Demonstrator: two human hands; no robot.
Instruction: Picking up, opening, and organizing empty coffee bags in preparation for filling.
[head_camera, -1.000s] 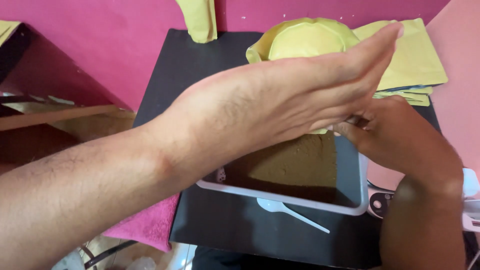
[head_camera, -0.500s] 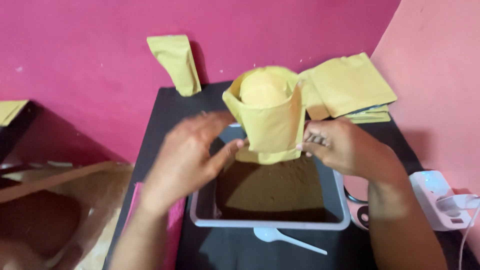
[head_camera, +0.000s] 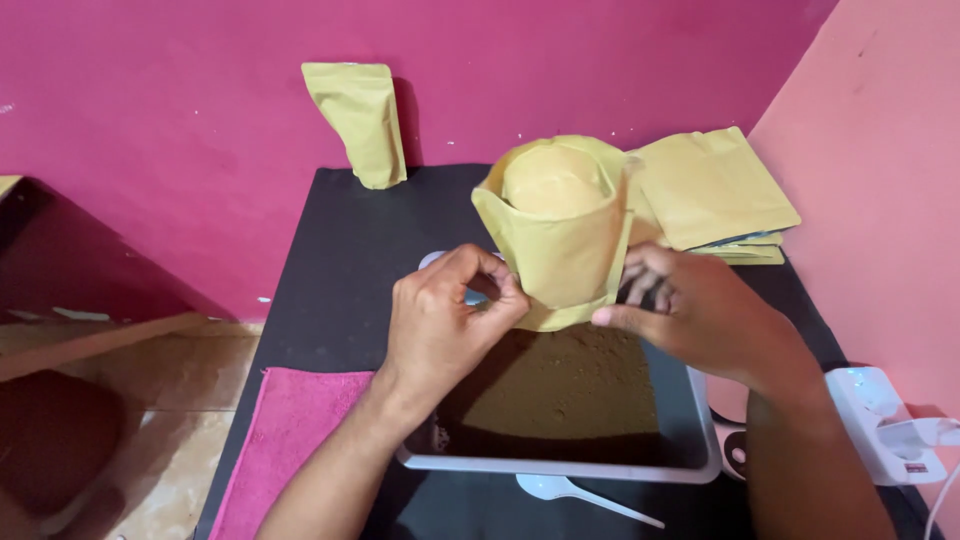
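An open yellow-brown pouch (head_camera: 560, 235) is standing upright just above the middle of the frame, its long axis running straight up and its round mouth gaping toward the camera, and both hands are closing on its lower part from either side. The left hand (head_camera: 450, 320) is sitting at the pouch's lower left, fingers curled together and pinching near the bottom corner of the pouch; whether they are actually gripping the paper or only touching it cannot be told from here. The right hand (head_camera: 695, 310) is lying at the lower right, fingers spread and pressing flat against the pouch's side and base, so the pouch is being held between the two, about equally near to each. Directly below the pouch and the hands, a grey tray (head_camera: 700, 420) of brown powder (head_camera: 565, 385) is resting on the black table (head_camera: 340, 260). A white plastic spoon (head_camera: 570, 492) is lying on the table at the tray's lower edge, apart from both hands. A stack of flat pouches (head_camera: 715, 190) is lying at the upper right, another pouch (head_camera: 360, 120) is leaning on the pink wall at upper centre-left, and a pink cloth (head_camera: 290, 430) is hanging at the lower left.
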